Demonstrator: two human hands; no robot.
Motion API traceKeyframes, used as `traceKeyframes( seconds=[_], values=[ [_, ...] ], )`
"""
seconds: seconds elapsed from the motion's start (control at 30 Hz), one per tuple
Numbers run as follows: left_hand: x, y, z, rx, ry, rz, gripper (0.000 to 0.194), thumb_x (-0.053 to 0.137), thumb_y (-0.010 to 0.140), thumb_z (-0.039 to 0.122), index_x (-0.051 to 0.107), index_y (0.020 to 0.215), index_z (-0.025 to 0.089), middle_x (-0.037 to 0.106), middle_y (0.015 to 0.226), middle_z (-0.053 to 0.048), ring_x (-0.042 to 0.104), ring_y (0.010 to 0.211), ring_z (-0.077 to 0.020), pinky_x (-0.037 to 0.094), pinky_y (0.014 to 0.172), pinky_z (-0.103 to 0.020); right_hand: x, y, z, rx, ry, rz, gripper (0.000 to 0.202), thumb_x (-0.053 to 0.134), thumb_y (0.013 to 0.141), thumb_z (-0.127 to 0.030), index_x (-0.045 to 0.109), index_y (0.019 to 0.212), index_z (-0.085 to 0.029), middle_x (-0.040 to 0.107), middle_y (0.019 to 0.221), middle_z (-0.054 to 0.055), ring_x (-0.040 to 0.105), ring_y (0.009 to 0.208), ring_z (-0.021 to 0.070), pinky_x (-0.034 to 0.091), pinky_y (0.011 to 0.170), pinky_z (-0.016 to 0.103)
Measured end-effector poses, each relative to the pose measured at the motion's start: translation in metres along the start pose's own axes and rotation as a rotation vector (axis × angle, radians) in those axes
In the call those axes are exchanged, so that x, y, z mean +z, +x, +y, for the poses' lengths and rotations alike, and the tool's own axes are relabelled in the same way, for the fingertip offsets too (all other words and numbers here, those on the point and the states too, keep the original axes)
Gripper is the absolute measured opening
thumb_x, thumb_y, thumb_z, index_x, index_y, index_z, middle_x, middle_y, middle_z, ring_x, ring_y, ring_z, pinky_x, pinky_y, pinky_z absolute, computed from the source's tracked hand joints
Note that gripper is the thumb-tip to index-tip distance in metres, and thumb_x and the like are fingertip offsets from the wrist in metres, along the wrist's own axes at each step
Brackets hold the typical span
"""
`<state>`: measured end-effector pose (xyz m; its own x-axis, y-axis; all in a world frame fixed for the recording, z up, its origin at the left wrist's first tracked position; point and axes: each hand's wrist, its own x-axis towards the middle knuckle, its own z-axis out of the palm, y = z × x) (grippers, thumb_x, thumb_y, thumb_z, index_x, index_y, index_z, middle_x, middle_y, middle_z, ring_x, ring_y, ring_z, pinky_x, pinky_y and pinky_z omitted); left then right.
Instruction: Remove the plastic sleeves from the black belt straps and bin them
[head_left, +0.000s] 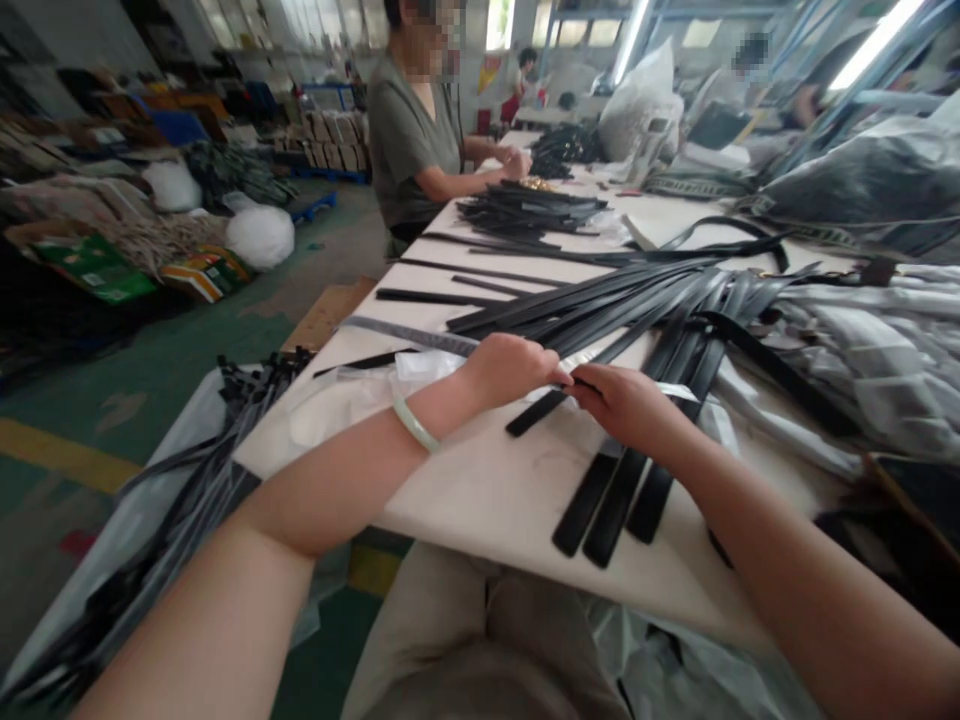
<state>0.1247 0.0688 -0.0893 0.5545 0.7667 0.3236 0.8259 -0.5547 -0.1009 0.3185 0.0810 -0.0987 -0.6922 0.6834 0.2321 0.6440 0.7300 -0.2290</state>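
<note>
My left hand [516,368], with a pale bangle [415,424] on its wrist, and my right hand [616,398] meet above the white table [480,490]. Both have their fingers closed, pinching a dark strap whose short end [534,414] seems to stick out below them; blur hides the exact grip. Behind my hands a fan of black straps [600,300] lies across the table. Several strap ends [615,510] point toward me below my right hand. Clear plastic wrapping [345,395] lies beside my left forearm.
A person in a grey shirt [420,130] works at the table's far left side, near another black strap pile [532,210]. Wrapped bundles [892,350] crowd the right. A bin of straps [187,500] stands on the floor at left. Large plastic bags [645,100] sit farther back.
</note>
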Motion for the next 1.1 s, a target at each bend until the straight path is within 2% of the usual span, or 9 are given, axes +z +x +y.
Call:
traceKeyframes(
  seconds=[0.23, 0.37, 0.53, 0.67, 0.77, 0.9, 0.97, 1.03, 1.1],
  values=[
    [0.003, 0.002, -0.002, 0.003, 0.003, 0.045, 0.049, 0.034, 0.095, 0.05, 0.067, 0.087, 0.015, 0.069, 0.075, -0.011, 0.067, 0.073, -0.0266, 0.032, 0.052, -0.028, -0.014, -0.008, 0.018, -0.043, 0.014, -0.019, 0.023, 0.043, 0.091, -0.033, 0.059, 0.086, -0.018, 0.062, 0.075, 0.006, 0.057, 0.068, 0.0203, 0.038, 0.062, 0.028],
    [0.0, 0.002, -0.003, -0.035, 0.021, 0.117, 0.053, 0.031, 0.095, 0.051, 0.065, 0.082, 0.014, 0.068, 0.072, -0.011, 0.067, 0.07, -0.0247, 0.033, 0.052, -0.027, -0.027, -0.011, 0.019, -0.028, 0.046, 0.134, 0.019, 0.043, 0.091, -0.027, 0.06, 0.086, -0.018, 0.064, 0.078, 0.006, 0.058, 0.071, 0.0196, 0.041, 0.067, 0.028],
    [-0.002, 0.003, 0.003, -0.054, 0.006, 0.115, 0.053, 0.027, 0.095, 0.052, 0.063, 0.081, 0.016, 0.068, 0.072, -0.008, 0.067, 0.07, -0.0237, 0.038, 0.054, -0.026, -0.015, -0.004, -0.001, -0.027, 0.125, 0.254, 0.023, 0.038, 0.093, -0.025, 0.058, 0.084, -0.017, 0.062, 0.079, 0.007, 0.058, 0.075, 0.0202, 0.044, 0.07, 0.03],
    [-0.004, 0.006, 0.006, -0.075, -0.008, 0.069, 0.052, 0.029, 0.095, 0.051, 0.063, 0.082, 0.014, 0.069, 0.075, -0.011, 0.067, 0.073, -0.0244, 0.04, 0.057, -0.028, -0.004, -0.001, -0.002, 0.062, 0.391, 0.174, 0.024, 0.037, 0.094, -0.029, 0.056, 0.099, -0.017, 0.061, 0.076, 0.003, 0.059, 0.061, 0.0159, 0.048, 0.061, 0.028],
    [-0.008, 0.012, 0.003, -0.063, -0.055, 0.008, 0.049, 0.035, 0.094, 0.052, 0.064, 0.085, 0.014, 0.07, 0.081, -0.011, 0.066, 0.078, -0.0227, 0.04, 0.061, -0.026, -0.003, -0.004, 0.006, 0.083, 0.554, 0.11, 0.023, 0.041, 0.091, -0.033, 0.057, 0.09, -0.017, 0.053, 0.062, -0.002, 0.056, 0.052, 0.014, 0.05, 0.055, 0.026],
    [-0.024, 0.021, -0.015, 0.053, -0.308, -0.134, 0.047, 0.035, 0.093, 0.052, 0.061, 0.104, 0.015, 0.067, 0.099, -0.006, 0.062, 0.086, -0.016, 0.04, 0.068, -0.021, -0.009, -0.009, 0.014, 0.108, 0.669, 0.192, 0.022, 0.05, 0.087, -0.037, 0.056, 0.077, -0.018, 0.047, 0.057, -0.004, 0.052, 0.051, 0.0127, 0.053, 0.054, 0.026],
    [-0.036, 0.025, -0.03, 0.075, -0.405, -0.273, 0.042, 0.042, 0.09, 0.049, 0.059, 0.11, 0.016, 0.065, 0.103, -0.004, 0.06, 0.085, -0.0131, 0.04, 0.068, -0.019, -0.012, -0.011, 0.016, 0.11, 0.675, 0.242, 0.025, 0.051, 0.087, -0.038, 0.054, 0.072, -0.019, 0.045, 0.055, -0.004, 0.052, 0.049, 0.0121, 0.052, 0.053, 0.026],
    [-0.049, 0.028, -0.047, 0.04, -0.376, -0.428, 0.038, 0.047, 0.087, 0.044, 0.064, 0.102, 0.014, 0.066, 0.091, -0.002, 0.059, 0.075, -0.0116, 0.039, 0.063, -0.019, -0.014, -0.013, 0.017, 0.111, 0.646, 0.283, 0.028, 0.049, 0.088, -0.038, 0.052, 0.068, -0.019, 0.043, 0.054, -0.004, 0.053, 0.049, 0.0121, 0.05, 0.051, 0.024],
    [-0.066, 0.026, -0.063, 0.0, -0.279, -0.491, 0.039, 0.045, 0.088, 0.042, 0.067, 0.089, 0.01, 0.064, 0.073, -0.001, 0.057, 0.065, -0.01, 0.037, 0.059, -0.019, -0.015, -0.012, 0.016, 0.103, 0.588, 0.285, 0.025, 0.048, 0.09, -0.036, 0.054, 0.072, -0.018, 0.046, 0.054, -0.004, 0.054, 0.05, 0.0127, 0.049, 0.051, 0.024]
  ],
)
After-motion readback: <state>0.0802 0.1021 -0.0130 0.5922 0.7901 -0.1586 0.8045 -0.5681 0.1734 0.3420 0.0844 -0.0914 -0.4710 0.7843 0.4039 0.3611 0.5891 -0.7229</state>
